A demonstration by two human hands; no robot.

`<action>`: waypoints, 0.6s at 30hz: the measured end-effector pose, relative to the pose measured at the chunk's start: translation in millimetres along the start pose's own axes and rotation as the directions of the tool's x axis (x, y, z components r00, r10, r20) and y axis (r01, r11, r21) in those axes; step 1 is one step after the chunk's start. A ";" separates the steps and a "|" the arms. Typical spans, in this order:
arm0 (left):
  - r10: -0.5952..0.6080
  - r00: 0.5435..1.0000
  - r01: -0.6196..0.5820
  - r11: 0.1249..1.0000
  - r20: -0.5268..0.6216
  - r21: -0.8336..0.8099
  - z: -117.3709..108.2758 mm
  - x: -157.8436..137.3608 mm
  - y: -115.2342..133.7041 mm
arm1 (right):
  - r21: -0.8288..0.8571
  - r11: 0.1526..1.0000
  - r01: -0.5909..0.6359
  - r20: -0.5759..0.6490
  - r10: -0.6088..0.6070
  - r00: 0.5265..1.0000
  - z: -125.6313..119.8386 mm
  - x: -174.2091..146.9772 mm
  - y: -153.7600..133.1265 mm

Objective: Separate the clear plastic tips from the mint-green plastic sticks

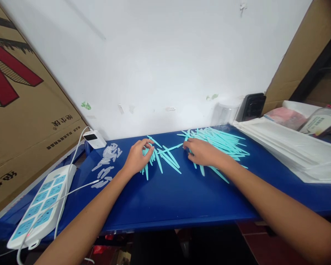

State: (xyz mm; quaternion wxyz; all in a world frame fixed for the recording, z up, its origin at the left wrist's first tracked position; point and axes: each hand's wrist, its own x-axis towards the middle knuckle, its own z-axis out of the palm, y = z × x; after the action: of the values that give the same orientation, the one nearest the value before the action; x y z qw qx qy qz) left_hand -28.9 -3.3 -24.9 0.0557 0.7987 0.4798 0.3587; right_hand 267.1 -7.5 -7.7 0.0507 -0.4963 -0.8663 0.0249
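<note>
My left hand is curled over a small bunch of thin turquoise sticks, its thumb and fingers bent around some of them; the palm side is hidden. To the right, my right hand has its fingertips drawn together at the end of one turquoise stick, which spans the gap between both hands. Beyond and beneath this hand lies a larger heap of turquoise sticks, pointed and scattered in many directions. Small translucent pieces lie left of my left hand.
A blue tabletop meets a white wall. At left are a power strip, a white cable, a small white device and a cardboard box. Stacked white sheets, a clear container and a bottle stand right.
</note>
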 end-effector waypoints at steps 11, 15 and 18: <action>0.020 1.000 -0.020 1.000 0.010 -0.002 0.5 -0.4 2.1 | -0.083 0.995 -0.049 -0.111 0.040 0.993 0.4 5.2 7.1; 0.012 1.000 -0.012 1.000 0.020 -0.001 -0.1 -0.4 2.2 | -0.188 0.982 -0.034 -0.147 0.006 0.989 19.2 17.9 4.9; 0.012 1.000 -0.012 1.000 0.009 0.000 -0.9 0.0 2.1 | -0.168 0.985 -0.029 -0.054 0.020 0.998 26.5 22.1 10.5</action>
State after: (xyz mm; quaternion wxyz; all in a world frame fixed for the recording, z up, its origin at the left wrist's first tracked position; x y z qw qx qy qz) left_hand -28.0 -4.7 -23.4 0.0560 0.8032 0.4749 0.3554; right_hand 262.0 17.0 -33.5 0.0309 -0.5098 -0.8576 -0.0608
